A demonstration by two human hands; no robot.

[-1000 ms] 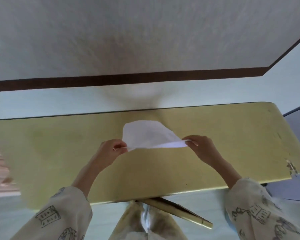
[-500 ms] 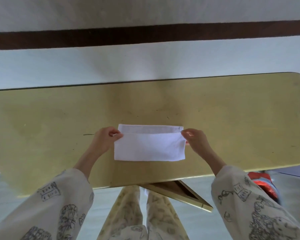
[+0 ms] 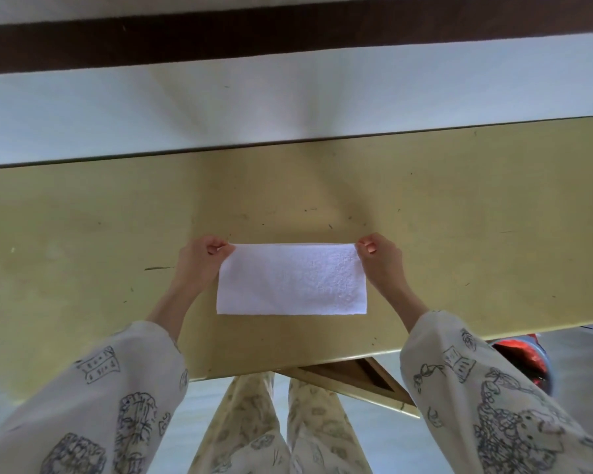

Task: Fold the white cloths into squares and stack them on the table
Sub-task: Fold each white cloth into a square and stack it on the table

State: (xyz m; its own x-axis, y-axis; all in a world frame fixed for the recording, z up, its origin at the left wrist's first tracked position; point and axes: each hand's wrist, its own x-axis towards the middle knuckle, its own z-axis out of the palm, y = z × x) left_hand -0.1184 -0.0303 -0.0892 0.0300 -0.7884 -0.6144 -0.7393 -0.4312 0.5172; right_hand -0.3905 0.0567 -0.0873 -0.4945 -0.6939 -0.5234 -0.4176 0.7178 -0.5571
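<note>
- The table (image 3: 459,206) is a long yellow-green top with small dark scuffs, running from the left edge of the view to the right; its far edge meets a pale floor and its near edge runs just beyond the person's knees.
- A dark brown band (image 3: 288,39) crosses the far floor from left to right, well beyond the table.
- Both sleeves (image 3: 93,398) are cream with dark line drawings, and they come in from the near corners; printed trousers (image 3: 278,432) show between them below the table's near edge.
- A red thing (image 3: 524,357) sits on the floor at the near right, partly hidden by the right sleeve; what it is cannot be told.
- The cloth (image 3: 291,280) lies flat on the table near its near edge, in the middle, folded into a wide white rectangle.
- The left hand (image 3: 199,261) pinches the cloth's far left corner, its fingers curled in over the thumb.
- The right hand (image 3: 379,258) pinches the far right corner in the same way, with its fingers curled.
</note>
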